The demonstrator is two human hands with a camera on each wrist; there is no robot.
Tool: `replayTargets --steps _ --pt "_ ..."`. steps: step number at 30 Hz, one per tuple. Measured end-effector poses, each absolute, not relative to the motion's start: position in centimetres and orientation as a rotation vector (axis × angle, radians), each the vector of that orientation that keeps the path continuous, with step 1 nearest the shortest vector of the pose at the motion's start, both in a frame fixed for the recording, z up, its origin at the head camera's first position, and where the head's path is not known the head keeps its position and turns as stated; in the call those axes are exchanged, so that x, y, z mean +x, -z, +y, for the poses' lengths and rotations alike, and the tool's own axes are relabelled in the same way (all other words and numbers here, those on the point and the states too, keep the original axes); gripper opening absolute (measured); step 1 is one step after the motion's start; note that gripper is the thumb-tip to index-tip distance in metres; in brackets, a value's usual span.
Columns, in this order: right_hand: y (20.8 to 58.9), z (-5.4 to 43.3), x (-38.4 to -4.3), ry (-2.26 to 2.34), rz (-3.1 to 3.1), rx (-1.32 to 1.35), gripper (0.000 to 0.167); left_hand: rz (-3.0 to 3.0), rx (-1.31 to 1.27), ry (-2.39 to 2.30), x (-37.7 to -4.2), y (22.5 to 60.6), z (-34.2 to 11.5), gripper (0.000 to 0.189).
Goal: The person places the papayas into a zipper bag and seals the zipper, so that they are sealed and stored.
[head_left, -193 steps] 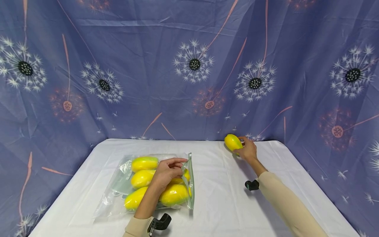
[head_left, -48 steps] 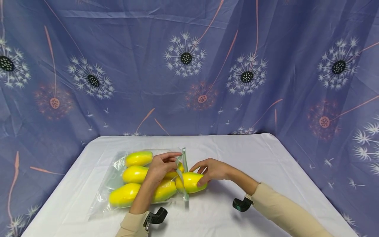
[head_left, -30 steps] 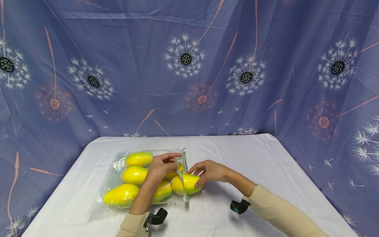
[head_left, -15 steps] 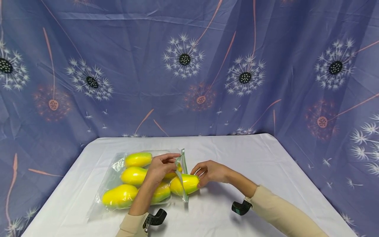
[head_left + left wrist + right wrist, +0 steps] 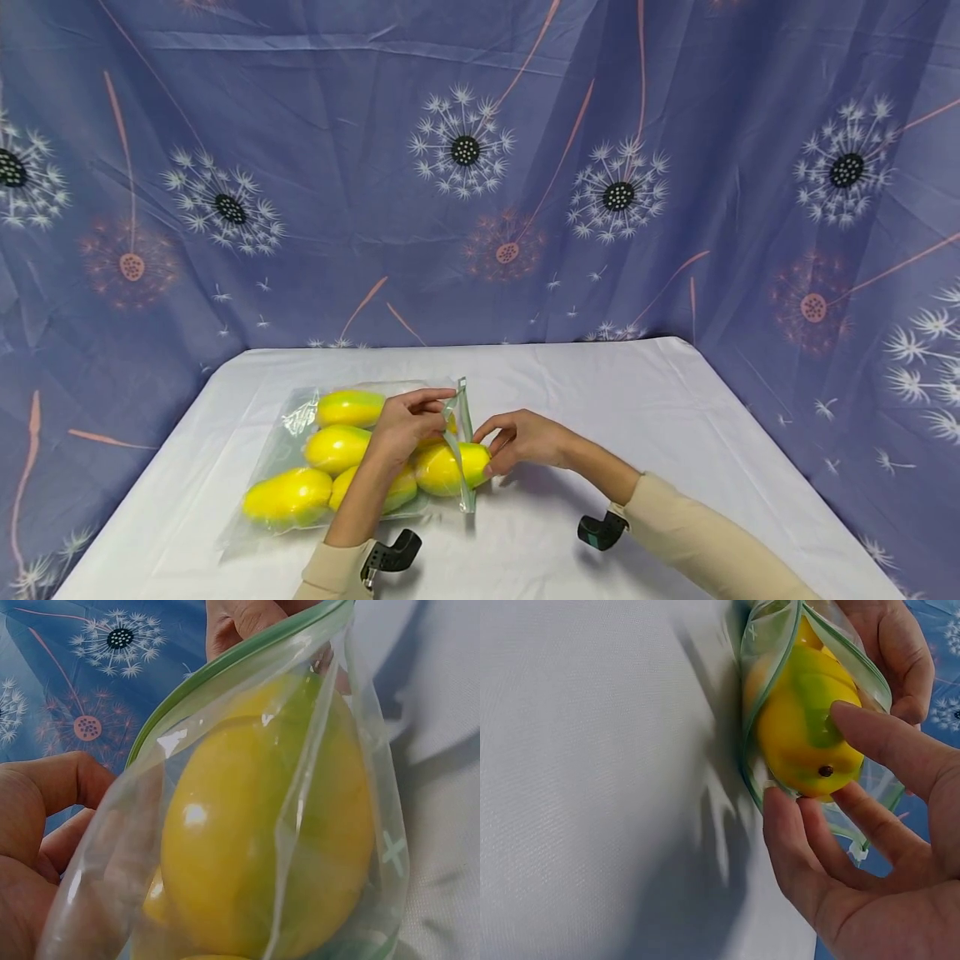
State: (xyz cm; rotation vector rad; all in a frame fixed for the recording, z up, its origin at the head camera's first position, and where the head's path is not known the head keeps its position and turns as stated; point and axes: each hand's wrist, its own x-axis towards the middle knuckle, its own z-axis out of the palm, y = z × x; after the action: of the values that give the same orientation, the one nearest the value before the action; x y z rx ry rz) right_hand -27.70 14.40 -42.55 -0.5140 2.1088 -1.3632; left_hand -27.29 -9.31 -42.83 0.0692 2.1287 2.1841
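A clear zip bag point(image 5: 285, 442) with a green-edged mouth lies on its side on the white-covered table. Inside it several yellow-green papayas point(image 5: 288, 496) lie side by side. My left hand point(image 5: 400, 432) reaches over the bag and pinches the upper edge of its mouth, which stands apart from the lower edge. Another papaya point(image 5: 435, 469) lies mostly within the mouth, its stem end point(image 5: 826, 771) sticking out. My right hand point(image 5: 528, 439) holds that end, thumb on top and fingertips beneath. In the left wrist view, the bag's film covers this papaya point(image 5: 262, 832).
The white tablecloth point(image 5: 600, 392) stretches right of and behind the bag. A blue curtain point(image 5: 337, 208) with dandelion prints hangs along the back and sides. Each wrist wears a small black camera, such as the one on the right wrist point(image 5: 602, 531).
My right hand has brought a papaya from the table's back right to the bag and pushed it leftward into the mouth. Papayas inside have slid left. The left hand keeps its hold.
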Motion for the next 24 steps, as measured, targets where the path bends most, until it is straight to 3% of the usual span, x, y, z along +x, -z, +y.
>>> replayTargets --steps 24 --pt "43.48 13.69 -27.7 1.377 2.173 -0.514 0.044 2.1 0.077 -2.201 -27.05 42.77 -9.37 0.043"
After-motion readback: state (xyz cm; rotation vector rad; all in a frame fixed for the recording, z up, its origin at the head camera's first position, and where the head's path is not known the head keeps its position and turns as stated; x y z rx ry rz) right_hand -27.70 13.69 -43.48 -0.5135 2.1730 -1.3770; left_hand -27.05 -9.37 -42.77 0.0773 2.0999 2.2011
